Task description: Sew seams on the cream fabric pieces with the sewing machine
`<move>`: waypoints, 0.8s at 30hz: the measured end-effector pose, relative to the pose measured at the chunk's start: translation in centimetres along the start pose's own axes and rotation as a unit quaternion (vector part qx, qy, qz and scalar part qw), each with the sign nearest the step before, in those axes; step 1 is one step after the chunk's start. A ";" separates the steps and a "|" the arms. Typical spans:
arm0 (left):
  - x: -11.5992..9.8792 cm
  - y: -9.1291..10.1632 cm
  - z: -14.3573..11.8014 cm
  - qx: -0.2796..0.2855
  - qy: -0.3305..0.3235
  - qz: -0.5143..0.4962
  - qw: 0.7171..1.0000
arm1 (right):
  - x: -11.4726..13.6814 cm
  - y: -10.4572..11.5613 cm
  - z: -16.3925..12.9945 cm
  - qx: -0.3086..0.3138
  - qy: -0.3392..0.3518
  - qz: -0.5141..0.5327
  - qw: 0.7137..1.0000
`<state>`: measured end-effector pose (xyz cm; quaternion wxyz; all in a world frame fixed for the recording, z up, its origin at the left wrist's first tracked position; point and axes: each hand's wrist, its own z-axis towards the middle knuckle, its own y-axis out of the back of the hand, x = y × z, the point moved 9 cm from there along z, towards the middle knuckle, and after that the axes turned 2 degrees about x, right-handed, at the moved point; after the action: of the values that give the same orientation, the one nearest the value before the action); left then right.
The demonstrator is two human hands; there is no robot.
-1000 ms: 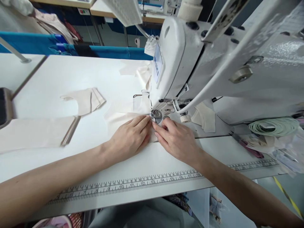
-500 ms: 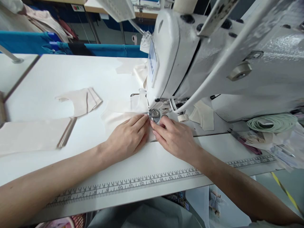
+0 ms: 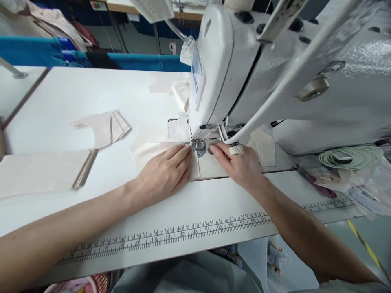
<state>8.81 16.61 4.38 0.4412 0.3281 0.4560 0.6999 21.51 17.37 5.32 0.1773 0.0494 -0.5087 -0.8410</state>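
Observation:
My left hand (image 3: 165,173) lies flat on a cream fabric piece (image 3: 146,148), fingertips just left of the presser foot (image 3: 199,145) of the white sewing machine (image 3: 275,77). My right hand (image 3: 241,165) rests on the machine bed to the right of the foot, with its fingers curled near the needle plate and off the fabric. Whether it grips anything is hidden.
A stack of cut cream pieces (image 3: 102,128) lies to the left and a long cream panel (image 3: 39,173) further left. A printed ruler (image 3: 171,236) runs along the table's front edge. Green tape coil (image 3: 351,156) and clutter sit at the right; more fabric lies behind the machine head.
My right hand has slid right and back, off the fabric, to the bed beside the presser foot. My left hand stays pressing the fabric.

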 end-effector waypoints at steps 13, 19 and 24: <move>0.3 -0.1 -0.1 0.010 0.016 -0.032 0.999 | -1.2 -0.3 0.5 -0.008 -0.030 0.015 0.999; 0.3 0.1 -0.1 0.012 0.019 -0.032 0.999 | -1.2 -0.5 0.5 0.001 -0.028 0.006 1.000; 0.3 -0.1 -0.1 0.017 0.017 -0.018 1.000 | -1.4 -0.7 0.5 -0.001 -0.029 0.000 1.000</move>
<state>8.65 16.83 4.27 0.4397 0.3153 0.4812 0.6897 22.57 18.55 4.80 0.1621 0.0250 -0.5131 -0.8425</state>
